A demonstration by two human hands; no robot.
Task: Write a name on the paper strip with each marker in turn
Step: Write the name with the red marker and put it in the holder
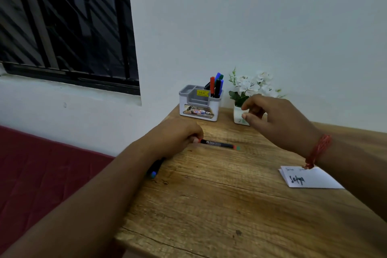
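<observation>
The left hand [178, 136] has its grip curled round one end of a black marker [217, 144], which lies flat on the counter [209, 205] with a red band at the held end and a green tip at the free end. A second dark marker [155, 168], blue-tipped, shows under the left wrist at the counter's edge. The right hand [278, 119] hovers above the counter beyond the black marker, its grip released, fingers loosely bent and holding nothing; one red thread bracelet [318, 151] circles that wrist. One white paper strip [314, 178], folded, lies on the counter well to the right of the black marker, under the right forearm, with dark handwriting on it. Behind the black marker stands one white and grey plastic organizer [200, 103], boxy with compartments, holding about five upright markers in red, blue, green and black. Just right of the organizer sits one small white pot of white flowers [251, 88]. The counter is rough-grained wood.
</observation>
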